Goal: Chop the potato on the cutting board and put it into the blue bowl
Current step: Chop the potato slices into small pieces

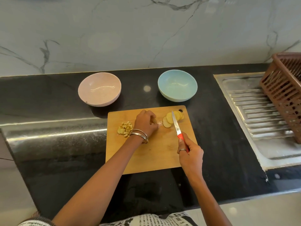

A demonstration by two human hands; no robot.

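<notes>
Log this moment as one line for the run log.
right hand holds knife | left hand on potato piece | slices, diced pile on board | blue bowl empty

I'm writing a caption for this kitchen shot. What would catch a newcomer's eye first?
The red-handled knife in the right hand, its blade pointing at the potato slices on the wooden cutting board. The left hand sits beside a heap of diced potato. Behind the board stand an empty blue bowl and a pink bowl.
</notes>
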